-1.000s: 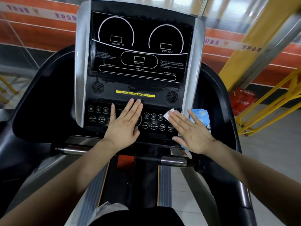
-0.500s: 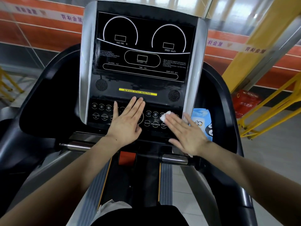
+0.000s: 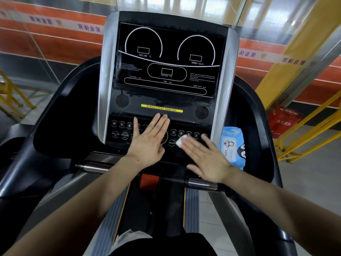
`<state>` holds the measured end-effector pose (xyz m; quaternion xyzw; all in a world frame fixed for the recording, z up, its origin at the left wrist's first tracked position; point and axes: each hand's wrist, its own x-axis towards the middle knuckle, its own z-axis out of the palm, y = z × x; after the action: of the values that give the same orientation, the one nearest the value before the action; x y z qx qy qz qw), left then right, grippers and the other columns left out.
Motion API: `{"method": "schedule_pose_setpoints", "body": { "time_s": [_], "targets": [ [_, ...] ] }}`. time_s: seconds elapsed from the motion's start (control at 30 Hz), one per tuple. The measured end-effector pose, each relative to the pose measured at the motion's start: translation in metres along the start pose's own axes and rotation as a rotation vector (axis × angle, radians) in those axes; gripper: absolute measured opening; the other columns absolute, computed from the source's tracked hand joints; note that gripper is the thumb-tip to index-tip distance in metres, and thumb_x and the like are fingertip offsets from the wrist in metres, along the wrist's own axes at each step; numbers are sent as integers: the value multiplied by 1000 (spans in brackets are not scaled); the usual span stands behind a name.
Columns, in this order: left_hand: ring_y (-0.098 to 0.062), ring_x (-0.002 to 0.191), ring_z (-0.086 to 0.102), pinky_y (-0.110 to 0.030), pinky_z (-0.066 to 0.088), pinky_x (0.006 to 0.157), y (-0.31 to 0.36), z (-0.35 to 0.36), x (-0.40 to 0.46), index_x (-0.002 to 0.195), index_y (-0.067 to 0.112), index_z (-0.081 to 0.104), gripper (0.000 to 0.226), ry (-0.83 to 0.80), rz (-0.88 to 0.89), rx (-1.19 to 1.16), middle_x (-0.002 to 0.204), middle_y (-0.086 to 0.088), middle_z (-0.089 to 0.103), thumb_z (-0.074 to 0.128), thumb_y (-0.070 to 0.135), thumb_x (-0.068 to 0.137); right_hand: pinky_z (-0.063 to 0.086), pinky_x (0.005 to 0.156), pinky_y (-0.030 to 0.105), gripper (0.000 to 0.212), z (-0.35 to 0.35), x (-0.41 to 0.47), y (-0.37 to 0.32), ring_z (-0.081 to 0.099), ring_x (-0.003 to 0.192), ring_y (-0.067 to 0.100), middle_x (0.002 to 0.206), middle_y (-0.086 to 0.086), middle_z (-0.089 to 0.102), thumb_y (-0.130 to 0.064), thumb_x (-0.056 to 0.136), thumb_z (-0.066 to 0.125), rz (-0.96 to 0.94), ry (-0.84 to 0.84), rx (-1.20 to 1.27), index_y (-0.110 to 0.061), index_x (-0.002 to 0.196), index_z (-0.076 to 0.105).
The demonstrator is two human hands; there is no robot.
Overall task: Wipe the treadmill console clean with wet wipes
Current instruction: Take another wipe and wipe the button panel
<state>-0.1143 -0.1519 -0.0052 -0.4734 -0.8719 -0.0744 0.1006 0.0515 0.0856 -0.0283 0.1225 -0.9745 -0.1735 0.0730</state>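
Console (image 3: pixel 167 58) fills the middle of the view, tilted back toward the person; everything below is placed relative to it. Its button panel (image 3: pixel 121 134) runs along the console's lower edge, which is where the work is now.

Left hand (image 3: pixel 147 143) lies flat on the centre of the button panel, fingers straight and together, thumb apart. Probably bracing the body while the other hand scrubs.

Right hand (image 3: pixel 206 159) is flat on the panel's right half, fingers straight and slightly spread, pressing the wipe (image 3: pixel 180 142) down onto the buttons. Flat palm gives wide contact, my read.

Pack (image 3: pixel 232 146) of wipes sits in the tray just right of the console, within reach for a fresh sheet.

Hidden or unclear:
- Most of the wipe is under the right fingers; only a white corner shows beside the RESET button.
- Centre buttons are covered by the left hand.
- The pack's lower-left edge is behind the right wrist.
- Small print on the display is unreadable.
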Motion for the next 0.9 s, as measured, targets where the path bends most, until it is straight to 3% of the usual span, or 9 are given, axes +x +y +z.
{"method": "schedule_pose_setpoints", "body": {
  "time_s": [0.13,0.27,0.4,0.6,0.8,0.9],
  "targets": [
    [-15,162,-14,-79,-5,120,-2,2,0,169,17,1,89,7,16,14,178,4,-6,51,36,98,4,132,53,75,4,-1,4,-1,163,18,177,3,1,-57,110,28,-162,-46,-49,-14,168,7],
    [-16,163,-13,-80,-4,120,-7,2,1,169,17,-1,86,8,47,46,178,3,-7,47,44,103,4,132,54,74,-15,24,25,4,163,20,177,5,6,-55,110,30,-18,8,-78,-13,168,11],
    [-21,164,-8,-77,1,123,-16,2,-4,169,16,2,81,32,82,79,178,0,-6,43,49,107,9,131,56,76,-14,25,3,-1,164,21,177,7,1,-54,111,29,128,34,-11,-10,168,5],
    [-24,163,-11,-74,-4,124,-34,1,-14,168,14,1,81,61,-103,32,177,-3,-9,38,52,107,5,131,54,75,-6,18,-11,-3,164,20,177,5,0,-56,111,25,-110,-54,-11,-11,168,6],
    [-23,163,-12,-72,-3,125,-38,-1,-16,168,14,0,81,39,-114,11,177,-3,-9,36,53,107,7,131,54,77,-23,51,0,2,164,23,176,10,4,-56,111,28,90,10,-28,-8,167,9],
    [-23,163,-12,-71,-2,126,-41,-1,-19,168,13,3,81,26,-97,6,177,-3,-8,37,53,107,11,131,53,77,-16,43,-24,-1,164,24,176,12,3,-54,111,29,49,17,31,-5,167,8]
  ]
}}
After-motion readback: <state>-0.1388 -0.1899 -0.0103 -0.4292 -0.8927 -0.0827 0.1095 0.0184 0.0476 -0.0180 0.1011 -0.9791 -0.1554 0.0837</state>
